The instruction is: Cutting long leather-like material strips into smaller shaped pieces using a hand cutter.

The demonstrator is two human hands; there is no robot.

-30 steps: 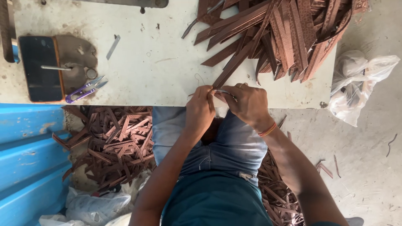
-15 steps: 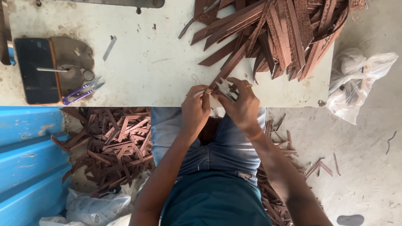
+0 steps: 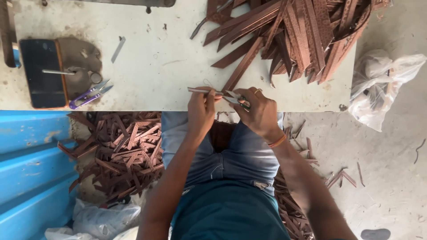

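Observation:
My left hand (image 3: 201, 109) pinches a thin brown leather strip (image 3: 202, 91) that lies level along the front edge of the white table (image 3: 155, 71). My right hand (image 3: 258, 113) grips small metal snips (image 3: 235, 98), their blades against the strip's right end. A ring shows on one finger and an orange band sits on that wrist. Another long brown strip (image 3: 242, 66) runs from just above my hands up to the big heap of brown strips (image 3: 307, 31) at the table's far right.
Purple thread snips (image 3: 89, 95), a black flat case (image 3: 42, 73) and a brown leather piece (image 3: 82, 60) lie on the table's left. Cut strips (image 3: 124, 151) pile on the floor by my left knee. Blue panels (image 3: 31, 164) stand left, a plastic bag (image 3: 378, 89) right.
The strip between my hands has turned level, pointing left. My hands have drawn slightly apart, and the snips now show at the strip's right end.

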